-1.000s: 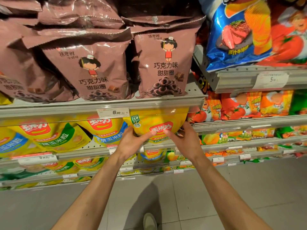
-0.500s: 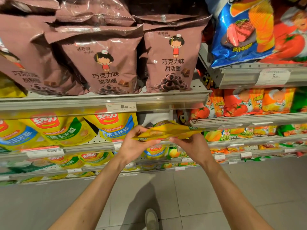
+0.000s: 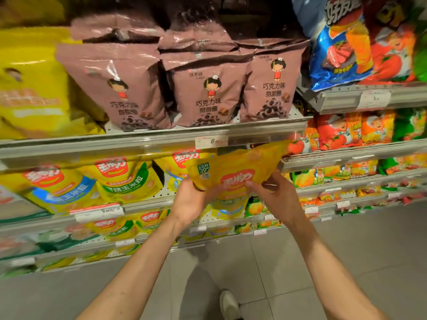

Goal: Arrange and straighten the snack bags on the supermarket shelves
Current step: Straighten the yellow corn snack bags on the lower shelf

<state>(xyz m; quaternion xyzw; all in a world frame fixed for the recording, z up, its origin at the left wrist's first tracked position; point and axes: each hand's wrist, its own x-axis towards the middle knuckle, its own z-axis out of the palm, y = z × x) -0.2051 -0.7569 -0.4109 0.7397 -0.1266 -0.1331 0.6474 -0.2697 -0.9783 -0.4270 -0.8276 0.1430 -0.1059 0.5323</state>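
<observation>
Hands point(image 3: 194, 199) point(image 3: 275, 195) — glossy, crinkled yellow bag point(image 3: 235, 172)

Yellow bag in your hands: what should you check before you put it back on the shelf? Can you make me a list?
1. Left hand holds the yellow bag: ok.
2. Right hand holds it too: ok.
3. Bag upright: not ok, tilted.
4. Front faces out: ok, red logo shows.
5. Room on the shelf behind it: cannot tell, bag hides it.
6. Brown bags above standing: ok.

Grey tiled floor point(image 3: 346, 262) beneath metal shelving point(image 3: 92, 146)
</observation>
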